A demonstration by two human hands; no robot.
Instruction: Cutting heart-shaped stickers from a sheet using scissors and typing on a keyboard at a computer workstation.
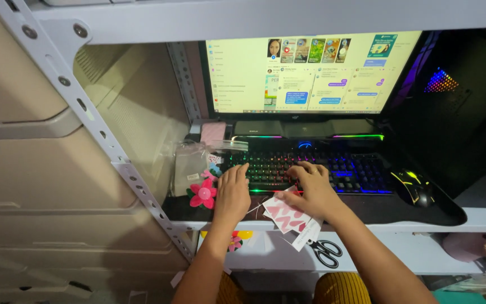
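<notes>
Both hands rest on the backlit keyboard [305, 169] at the middle of the frame, its long axis running left to right below the monitor [310, 73]. The left hand [233, 191] lies flat on its left end, fingers spread and holding nothing. The right hand [310, 188] has its fingers curled over the centre keys, its heel on pink-patterned paper cutouts [287, 217]. A pink flower [203, 194] sits left, a mouse [414, 188] right, scissors [326, 252] below.
</notes>
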